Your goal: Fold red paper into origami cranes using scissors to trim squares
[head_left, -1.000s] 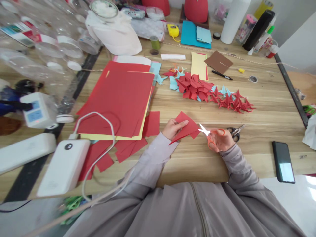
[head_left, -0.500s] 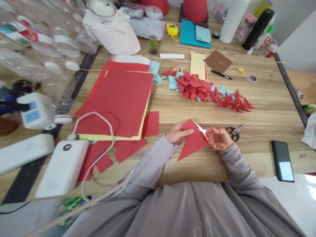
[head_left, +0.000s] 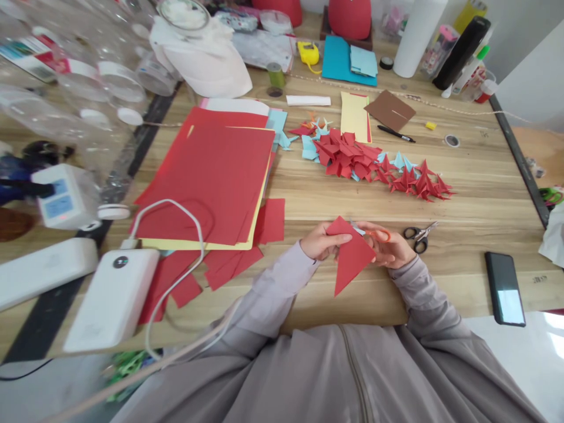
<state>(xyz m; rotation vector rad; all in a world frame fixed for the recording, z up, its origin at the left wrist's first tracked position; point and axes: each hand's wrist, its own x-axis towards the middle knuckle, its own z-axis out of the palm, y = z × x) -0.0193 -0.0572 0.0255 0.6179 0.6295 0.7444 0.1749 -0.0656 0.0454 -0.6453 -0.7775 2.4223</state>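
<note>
My left hand (head_left: 321, 241) pinches a folded red piece of paper (head_left: 352, 255), thumb on top, close to the table's front edge. In my right hand (head_left: 394, 247) is a pair of orange-handled scissors (head_left: 382, 235). Their blades lie partly behind the paper's upper right edge, and part of the handles is hidden by the paper and my fingers. A second, black-handled pair of scissors (head_left: 419, 236) lies just right of my right hand. Beyond my hands is a heap of folded red paper shapes (head_left: 350, 154), with some light blue ones among them.
Large red sheets (head_left: 211, 182) are stacked at left, with smaller red pieces (head_left: 233, 265) beside them. A white power bank (head_left: 112, 299) with a cable lies at the front left. A phone (head_left: 505, 288) rests at right. Clear plastic bottles (head_left: 88, 88) crowd the far left.
The red paper has turned and shifted slightly right, its lower tip swinging rightward. The scissor blades, fully visible before over the paper's edge, are now partly covered by it.
</note>
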